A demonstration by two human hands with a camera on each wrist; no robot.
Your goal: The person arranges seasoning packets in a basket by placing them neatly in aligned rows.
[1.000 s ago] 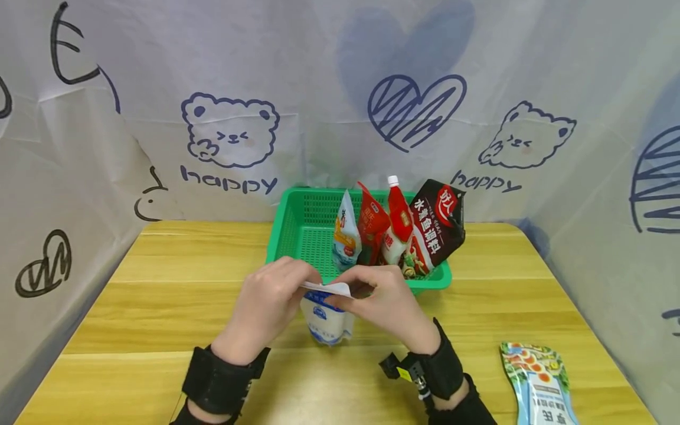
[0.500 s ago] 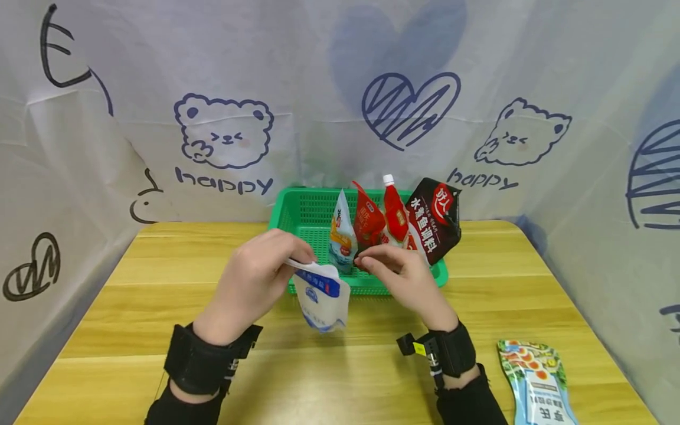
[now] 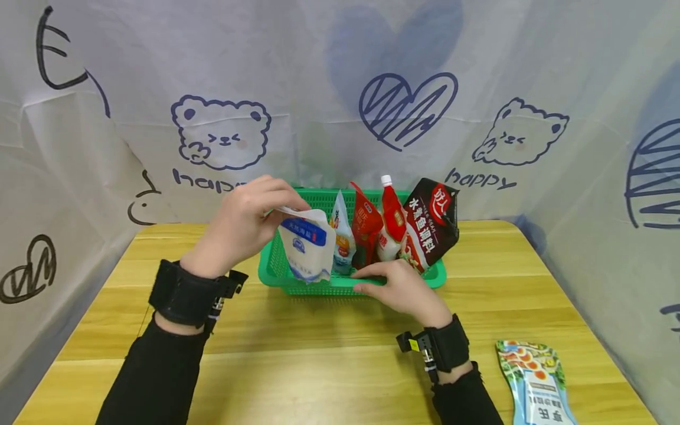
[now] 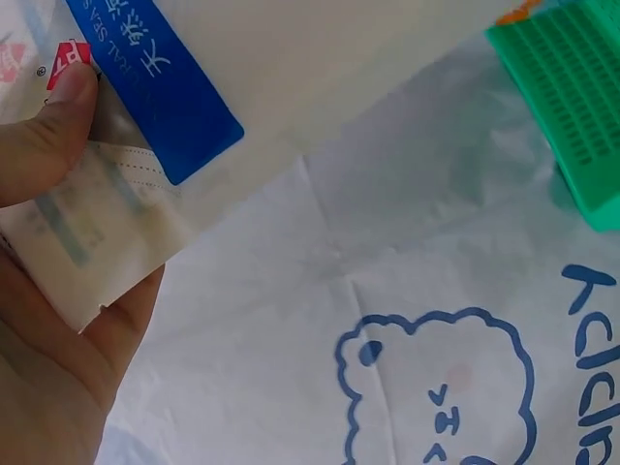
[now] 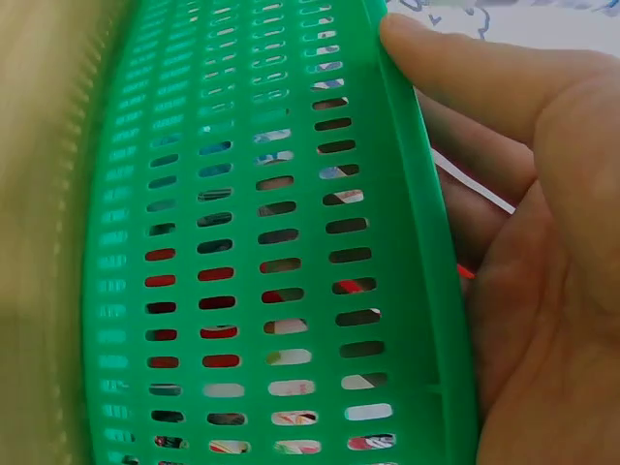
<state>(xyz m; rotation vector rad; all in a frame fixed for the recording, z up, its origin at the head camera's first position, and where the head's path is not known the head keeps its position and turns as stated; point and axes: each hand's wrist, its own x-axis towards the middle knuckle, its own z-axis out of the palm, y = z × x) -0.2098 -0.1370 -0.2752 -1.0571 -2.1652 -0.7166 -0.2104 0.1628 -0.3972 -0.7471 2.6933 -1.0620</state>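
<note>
My left hand (image 3: 247, 221) pinches a white and blue sea salt bag (image 3: 307, 251) by its top corner. In the left wrist view the thumb presses on the front of the salt bag (image 4: 320, 68), fingers behind it. The bag hangs upright over the left front part of a green plastic basket (image 3: 273, 268). My right hand (image 3: 404, 292) grips the basket's front rim, as the right wrist view shows: thumb on the near side of the basket (image 5: 412, 223), fingers behind the rim.
Inside the basket stand a light blue pouch (image 3: 343, 245), a red pouch (image 3: 366, 221), a red-and-white squeeze bottle (image 3: 393, 218) and a dark seasoning packet (image 3: 432, 218). A colourful pouch (image 3: 536, 378) lies on the wooden table (image 3: 297, 366) at the right. A drawn-on white sheet (image 3: 319, 77) hangs behind.
Both hands held the salt bag earlier. The right hand has let go of it and taken the basket's front rim. My left hand has raised the bag and moved it forward over the basket.
</note>
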